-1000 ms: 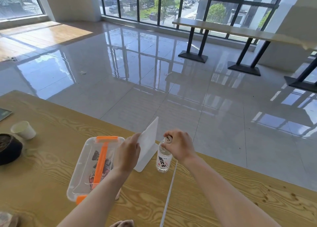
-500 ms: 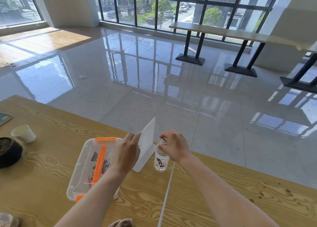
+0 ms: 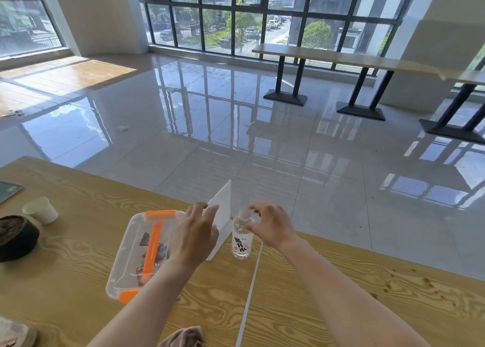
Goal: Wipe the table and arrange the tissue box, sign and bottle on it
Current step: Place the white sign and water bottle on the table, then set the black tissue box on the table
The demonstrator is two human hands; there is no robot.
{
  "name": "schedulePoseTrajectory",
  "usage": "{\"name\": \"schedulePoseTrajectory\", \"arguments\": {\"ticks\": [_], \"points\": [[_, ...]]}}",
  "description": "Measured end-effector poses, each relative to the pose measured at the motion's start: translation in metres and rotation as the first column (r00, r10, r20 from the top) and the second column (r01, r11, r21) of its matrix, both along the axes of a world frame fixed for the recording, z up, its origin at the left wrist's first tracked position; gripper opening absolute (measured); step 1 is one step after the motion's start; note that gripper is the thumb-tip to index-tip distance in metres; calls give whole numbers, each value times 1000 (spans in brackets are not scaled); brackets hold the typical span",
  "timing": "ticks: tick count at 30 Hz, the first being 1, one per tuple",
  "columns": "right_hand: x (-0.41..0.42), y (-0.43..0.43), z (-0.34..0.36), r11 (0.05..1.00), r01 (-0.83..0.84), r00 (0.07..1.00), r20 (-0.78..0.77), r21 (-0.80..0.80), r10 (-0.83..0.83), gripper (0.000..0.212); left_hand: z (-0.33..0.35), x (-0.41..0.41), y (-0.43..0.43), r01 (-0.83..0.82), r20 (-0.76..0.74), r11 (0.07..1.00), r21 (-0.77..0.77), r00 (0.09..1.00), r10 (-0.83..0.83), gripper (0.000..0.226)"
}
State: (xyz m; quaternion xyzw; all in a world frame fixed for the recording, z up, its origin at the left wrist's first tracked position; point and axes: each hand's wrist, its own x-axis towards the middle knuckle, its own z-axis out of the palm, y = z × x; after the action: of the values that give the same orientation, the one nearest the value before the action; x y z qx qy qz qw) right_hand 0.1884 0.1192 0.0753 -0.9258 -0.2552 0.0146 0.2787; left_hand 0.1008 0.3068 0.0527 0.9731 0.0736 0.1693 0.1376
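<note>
A left hand [image 3: 195, 235], fingers straight, touches the white plastic sign [image 3: 223, 210] at the wooden table [image 3: 65, 281]'s far edge; the right hand [image 3: 271, 226] curls at the clear bottle [image 3: 242, 241]'s cap, grip unclear. A nudge could topple either.

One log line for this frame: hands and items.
left hand: fingers on sign | right hand: at bottle cap, grip unclear | bottle: upright beside sign, on table

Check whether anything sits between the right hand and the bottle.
Nothing visible does. The right hand is right at the bottle, fingertips by its cap; whether they touch it I cannot tell. The sign stands just left of the bottle, off to the side of that reach, with the left hand at it.
</note>
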Motion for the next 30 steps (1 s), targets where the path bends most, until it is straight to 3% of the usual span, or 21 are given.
{"name": "schedulePoseTrajectory", "arguments": {"ticks": [7,17,30], "points": [[-24,-47,2,999,39,999,22,-2,-39,52,18,-17,-34,45,60,994,104,997,-52,47],[-65,-129,0,988,152,988,13,-13,-152,46,17,-41,-103,145,5,989,37,989,-145,44],[-129,-282,-5,919,393,919,-19,-44,-394,42,7,-52,-243,385,-65,923,20,921,-383,51]]}}
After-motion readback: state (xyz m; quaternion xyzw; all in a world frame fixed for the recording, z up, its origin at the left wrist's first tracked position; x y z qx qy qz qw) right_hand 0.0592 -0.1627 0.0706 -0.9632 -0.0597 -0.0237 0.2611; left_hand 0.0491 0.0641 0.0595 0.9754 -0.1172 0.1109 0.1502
